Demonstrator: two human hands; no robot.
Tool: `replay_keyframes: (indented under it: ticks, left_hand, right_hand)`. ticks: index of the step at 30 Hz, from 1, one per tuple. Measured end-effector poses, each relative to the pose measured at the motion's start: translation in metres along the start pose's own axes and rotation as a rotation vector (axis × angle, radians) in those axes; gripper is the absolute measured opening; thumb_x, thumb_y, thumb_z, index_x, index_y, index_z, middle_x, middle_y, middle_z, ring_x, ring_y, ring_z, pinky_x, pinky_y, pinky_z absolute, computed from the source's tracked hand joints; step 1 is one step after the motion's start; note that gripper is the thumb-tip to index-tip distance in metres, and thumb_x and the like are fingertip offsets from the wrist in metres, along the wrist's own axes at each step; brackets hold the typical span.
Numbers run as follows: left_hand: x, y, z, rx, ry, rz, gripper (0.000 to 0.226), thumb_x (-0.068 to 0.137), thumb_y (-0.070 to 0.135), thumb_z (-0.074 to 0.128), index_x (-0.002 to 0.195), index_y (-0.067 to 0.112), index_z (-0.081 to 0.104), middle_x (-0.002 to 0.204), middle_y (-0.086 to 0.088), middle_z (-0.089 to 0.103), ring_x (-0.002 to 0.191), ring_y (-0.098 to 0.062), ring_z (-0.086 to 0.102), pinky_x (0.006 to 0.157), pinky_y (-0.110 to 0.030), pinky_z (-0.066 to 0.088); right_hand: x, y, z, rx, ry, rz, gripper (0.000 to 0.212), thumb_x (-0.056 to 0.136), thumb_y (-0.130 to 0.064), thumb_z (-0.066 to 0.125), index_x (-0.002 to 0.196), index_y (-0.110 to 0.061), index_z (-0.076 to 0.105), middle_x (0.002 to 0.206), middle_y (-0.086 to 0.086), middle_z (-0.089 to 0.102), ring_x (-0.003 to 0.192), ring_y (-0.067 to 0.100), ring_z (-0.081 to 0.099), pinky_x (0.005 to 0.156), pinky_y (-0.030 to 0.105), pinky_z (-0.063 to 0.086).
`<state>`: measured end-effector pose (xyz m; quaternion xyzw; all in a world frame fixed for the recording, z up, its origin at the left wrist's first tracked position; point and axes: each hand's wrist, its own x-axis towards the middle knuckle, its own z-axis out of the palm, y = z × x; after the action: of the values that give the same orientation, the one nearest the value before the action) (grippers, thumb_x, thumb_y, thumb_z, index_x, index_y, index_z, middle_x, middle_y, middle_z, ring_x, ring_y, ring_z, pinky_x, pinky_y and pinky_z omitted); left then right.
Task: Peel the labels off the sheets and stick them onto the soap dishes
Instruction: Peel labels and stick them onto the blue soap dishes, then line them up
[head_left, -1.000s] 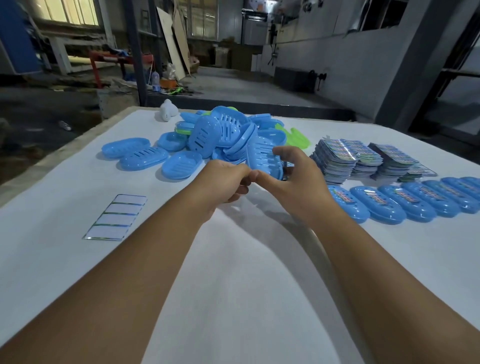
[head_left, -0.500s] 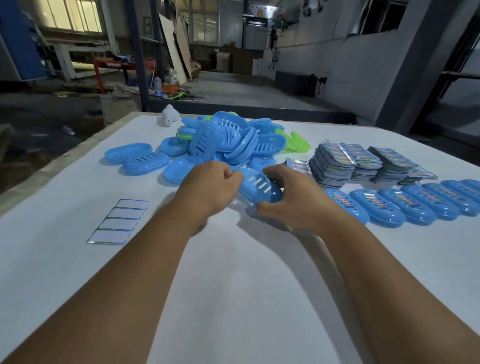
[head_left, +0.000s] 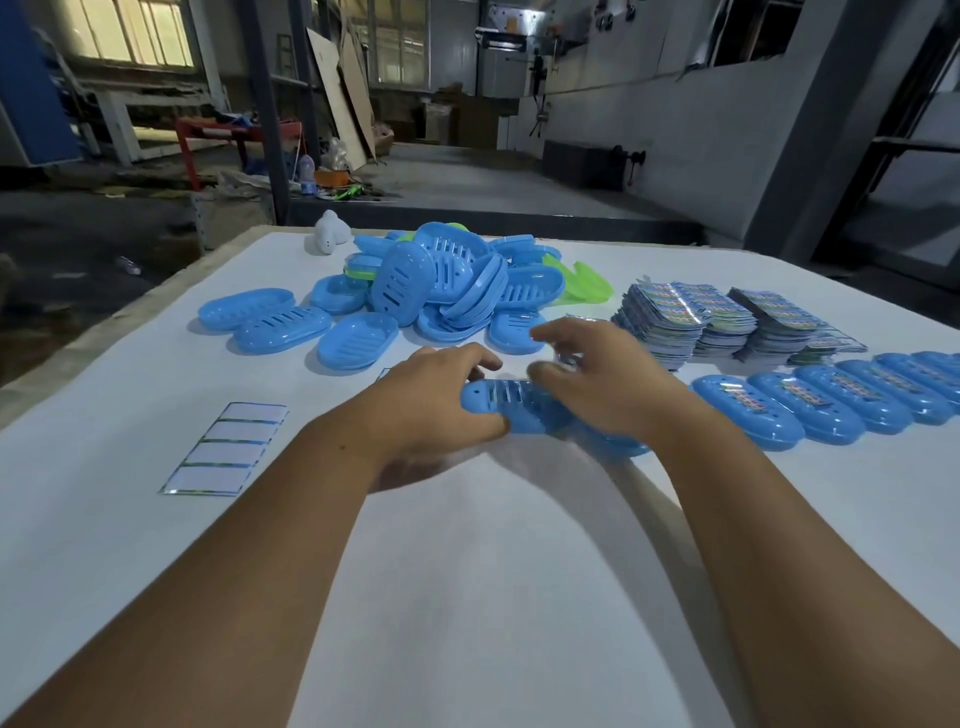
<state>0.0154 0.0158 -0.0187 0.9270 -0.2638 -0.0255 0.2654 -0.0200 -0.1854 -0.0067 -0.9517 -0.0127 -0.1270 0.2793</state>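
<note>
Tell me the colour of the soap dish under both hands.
Blue, with slots along its top; the soap dish shows best in the head view.

A dim workshop with a grey concrete floor (head_left: 467, 182). Bright windows (head_left: 130, 36) glow at far left. Boards (head_left: 337, 114) lean against a dark post (head_left: 265, 104). A red frame (head_left: 234, 135) stands beyond the white worktop (head_left: 467, 571); a grey wall (head_left: 701, 130) runs along the right.
</note>
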Motion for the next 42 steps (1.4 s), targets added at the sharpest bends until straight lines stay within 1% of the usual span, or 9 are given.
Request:
replay_keyframes:
  ticks: [3,8,12,15,22,31,36,39,42]
  left_hand:
    - [0.002,-0.004,-0.001,0.027,0.009,-0.009,0.06,0.074,0.057,0.071,0.129,0.045,0.049,0.119,0.016,0.056,0.111,-0.01,0.051,0.1,-0.04,0.047]
    - [0.005,-0.006,0.0,0.06,0.001,-0.004,0.057,0.074,0.057,0.069,0.127,0.046,0.05,0.115,0.015,0.053,0.109,-0.01,0.05,0.099,-0.04,0.048]
    - [0.005,-0.006,0.0,0.06,0.003,-0.013,0.056,0.073,0.058,0.068,0.125,0.047,0.051,0.114,0.016,0.052,0.108,-0.009,0.051,0.098,-0.04,0.049]
    - [0.005,-0.006,0.0,0.051,0.007,-0.016,0.055,0.073,0.058,0.069,0.124,0.048,0.051,0.114,0.016,0.053,0.107,-0.009,0.052,0.098,-0.04,0.049]
    - [0.005,-0.008,0.001,0.034,0.006,-0.016,0.055,0.071,0.059,0.069,0.123,0.047,0.052,0.115,0.015,0.054,0.105,-0.008,0.054,0.097,-0.04,0.051]
    - [0.005,-0.007,0.001,0.045,0.0,-0.01,0.059,0.07,0.061,0.068,0.125,0.045,0.053,0.116,0.014,0.055,0.108,-0.01,0.053,0.098,-0.041,0.049]
    - [0.005,-0.006,0.0,0.047,-0.009,-0.016,0.063,0.068,0.064,0.066,0.126,0.045,0.052,0.117,0.014,0.055,0.109,-0.011,0.053,0.099,-0.042,0.049]
    - [0.005,-0.006,0.0,0.045,-0.014,-0.025,0.064,0.066,0.064,0.064,0.126,0.045,0.052,0.117,0.013,0.054,0.108,-0.01,0.053,0.098,-0.041,0.05]
    - [0.006,-0.006,0.001,0.04,-0.016,-0.027,0.062,0.067,0.064,0.065,0.125,0.046,0.052,0.117,0.014,0.054,0.108,-0.01,0.053,0.099,-0.041,0.049]
  right_hand:
    - [0.015,0.018,-0.007,-0.133,0.16,0.114,0.04,0.098,-0.023,0.058,0.139,-0.021,0.06,0.136,0.006,0.063,0.126,0.025,0.056,0.095,0.029,0.041]
    - [0.03,0.028,-0.008,-0.261,0.088,0.238,0.05,0.093,-0.016,0.06,0.142,-0.017,0.055,0.139,0.011,0.06,0.127,0.033,0.053,0.096,0.037,0.046]
    - [0.036,0.026,-0.003,-0.297,0.072,0.279,0.026,0.089,-0.019,0.062,0.113,-0.009,0.065,0.112,0.012,0.064,0.106,0.037,0.059,0.077,0.036,0.05]
    - [0.041,0.027,-0.001,-0.335,0.077,0.288,0.014,0.085,-0.014,0.06,0.076,-0.011,0.049,0.076,0.01,0.051,0.08,0.035,0.052,0.055,0.03,0.033]
    - [0.045,0.027,-0.003,-0.424,0.154,0.29,0.014,0.088,-0.009,0.052,0.076,-0.017,0.048,0.081,0.008,0.052,0.072,0.031,0.045,0.063,0.032,0.037]
    - [0.045,0.032,-0.002,-0.348,0.224,0.312,0.016,0.086,-0.03,0.074,0.097,-0.017,0.074,0.097,0.007,0.07,0.089,0.032,0.063,0.07,0.034,0.046]
    - [0.042,0.031,-0.004,-0.276,0.191,0.322,0.03,0.077,-0.049,0.082,0.078,-0.019,0.075,0.082,0.004,0.071,0.081,0.029,0.064,0.067,0.031,0.044]
    - [0.04,0.029,-0.002,-0.258,0.18,0.322,0.05,0.081,-0.065,0.07,0.072,-0.016,0.072,0.07,0.003,0.068,0.072,0.025,0.063,0.057,0.03,0.04]
    - [0.04,0.032,-0.002,-0.246,0.169,0.29,0.037,0.087,-0.047,0.072,0.079,-0.011,0.075,0.074,0.008,0.07,0.078,0.03,0.064,0.061,0.033,0.05]
